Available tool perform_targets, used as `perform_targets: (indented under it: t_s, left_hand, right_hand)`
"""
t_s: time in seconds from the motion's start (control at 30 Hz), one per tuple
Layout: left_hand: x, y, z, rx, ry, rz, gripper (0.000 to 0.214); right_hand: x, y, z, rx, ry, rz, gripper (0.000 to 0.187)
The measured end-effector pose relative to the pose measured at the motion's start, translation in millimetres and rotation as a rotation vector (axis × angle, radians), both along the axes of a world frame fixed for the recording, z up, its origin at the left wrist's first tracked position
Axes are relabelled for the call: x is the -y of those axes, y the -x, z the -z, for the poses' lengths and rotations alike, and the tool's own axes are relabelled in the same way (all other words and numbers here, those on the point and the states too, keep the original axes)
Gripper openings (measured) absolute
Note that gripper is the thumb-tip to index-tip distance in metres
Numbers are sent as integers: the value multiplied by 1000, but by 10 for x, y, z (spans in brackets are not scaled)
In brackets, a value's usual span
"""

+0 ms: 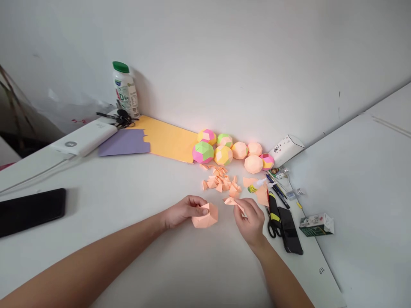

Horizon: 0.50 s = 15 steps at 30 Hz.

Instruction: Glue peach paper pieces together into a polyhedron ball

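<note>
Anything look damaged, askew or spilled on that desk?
The border where the purple sheet meets the orange sheet is jagged rather than straight, perhaps from cutting. The peach pieces lie loosely scattered, but no spill shows.

Black keys beside a green-capped bottle

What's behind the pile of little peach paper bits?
Paper balls, then the wall. Front balls partly cover some back ones, so I can't see those hidden parts.

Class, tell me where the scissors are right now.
In the head view, right of centre, the scissors lie between the right hand and a black phone.
</note>
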<state>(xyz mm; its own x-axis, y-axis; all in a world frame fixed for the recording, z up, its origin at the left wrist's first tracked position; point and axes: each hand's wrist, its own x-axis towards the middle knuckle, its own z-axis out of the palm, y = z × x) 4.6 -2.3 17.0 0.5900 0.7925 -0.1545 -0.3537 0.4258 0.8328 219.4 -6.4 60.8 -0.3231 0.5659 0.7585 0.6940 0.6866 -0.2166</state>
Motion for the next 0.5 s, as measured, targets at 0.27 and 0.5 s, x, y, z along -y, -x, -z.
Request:
perform_targets:
  t_s: [0.27,0.5]
  left_hand:
    - [26,-26,63,226,181,31,16]
    - [-12,-18,48,271,268,-14,18]
  right_hand:
    - [-177,417,-68,89,-263,-215,47]
    - [-221,258,139,156,-252,-316,46]
